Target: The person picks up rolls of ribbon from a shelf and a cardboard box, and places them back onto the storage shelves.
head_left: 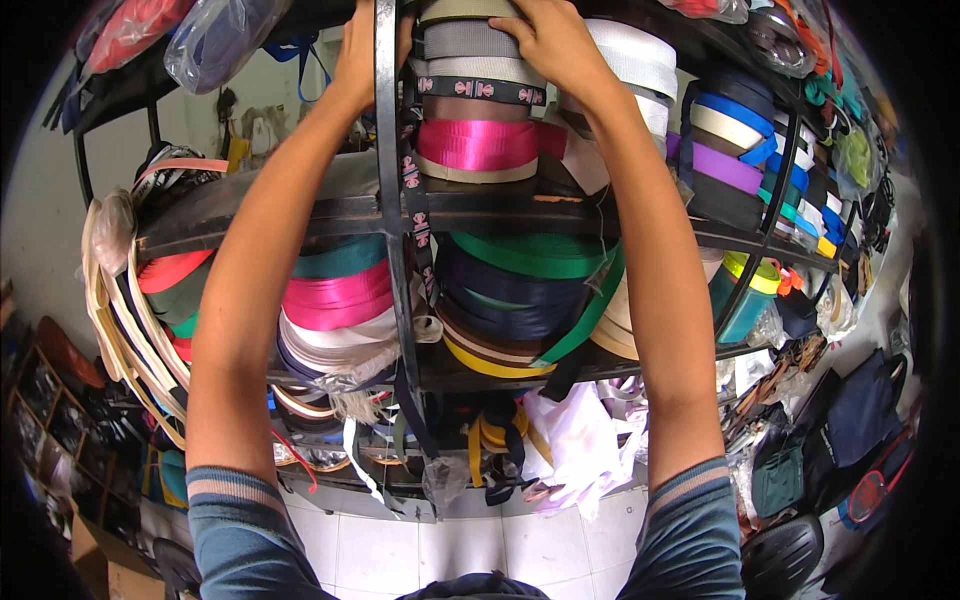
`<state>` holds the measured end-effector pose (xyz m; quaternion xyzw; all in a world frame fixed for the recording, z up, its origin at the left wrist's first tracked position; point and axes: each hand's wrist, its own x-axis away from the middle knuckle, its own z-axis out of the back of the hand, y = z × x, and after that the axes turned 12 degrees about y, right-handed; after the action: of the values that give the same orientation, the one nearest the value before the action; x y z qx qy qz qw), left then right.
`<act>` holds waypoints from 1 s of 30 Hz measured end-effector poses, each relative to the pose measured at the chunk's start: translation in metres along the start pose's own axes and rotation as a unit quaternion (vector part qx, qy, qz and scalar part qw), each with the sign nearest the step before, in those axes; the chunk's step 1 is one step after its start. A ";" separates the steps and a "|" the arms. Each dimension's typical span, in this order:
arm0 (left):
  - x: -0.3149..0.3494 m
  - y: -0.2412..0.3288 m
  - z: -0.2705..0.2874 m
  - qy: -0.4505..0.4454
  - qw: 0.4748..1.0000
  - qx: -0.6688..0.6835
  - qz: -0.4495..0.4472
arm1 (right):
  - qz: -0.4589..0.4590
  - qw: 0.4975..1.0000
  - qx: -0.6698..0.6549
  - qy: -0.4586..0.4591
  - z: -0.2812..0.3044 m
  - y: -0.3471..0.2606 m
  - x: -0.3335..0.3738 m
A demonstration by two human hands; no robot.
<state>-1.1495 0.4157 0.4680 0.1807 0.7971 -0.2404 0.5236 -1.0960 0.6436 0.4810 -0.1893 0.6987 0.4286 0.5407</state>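
Both my arms reach up to a stack of webbing rolls on the upper shelf. My right hand (550, 42) grips the right side of the grey webbing roll (465, 41) near the top, a finger laid against its side. An olive roll (462, 10) lies above it. My left hand (357, 62) is at the stack's left side, its fingers mostly hidden by the black post (388, 130) and the frame's top edge. Lower in the stack are a black patterned ribbon (480, 90) and a bright pink roll (478, 145). The ribbon's loose end hangs beside the post.
White rolls (632, 55) stand right of the stack, with blue and purple rolls (725, 165) farther right. The lower shelf holds green and navy rolls (510, 290) and another pink roll (335, 295). Loose straps hang at the left, and a white plastic bag (580, 440) sits below.
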 end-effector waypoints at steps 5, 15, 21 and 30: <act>-0.007 -0.026 0.005 -0.097 0.993 0.044 -0.044 | -0.010 1.000 -0.013 -0.024 0.001 0.003 0.004; -0.008 0.018 0.009 -0.019 0.851 0.322 0.415 | -0.130 0.987 -0.083 0.035 0.009 -0.001 0.015; -0.006 0.012 0.005 -0.053 0.795 0.398 0.454 | -0.219 0.962 -0.115 0.116 -0.002 -0.001 0.020; -0.016 0.011 -0.007 -0.138 0.791 0.402 0.441 | -0.215 0.969 -0.082 0.090 -0.008 0.005 0.023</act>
<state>-1.1429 0.4285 0.4832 0.6715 0.3818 -0.3045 0.5573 -1.1121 0.6445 0.4627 -0.4165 0.6495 0.3393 0.5380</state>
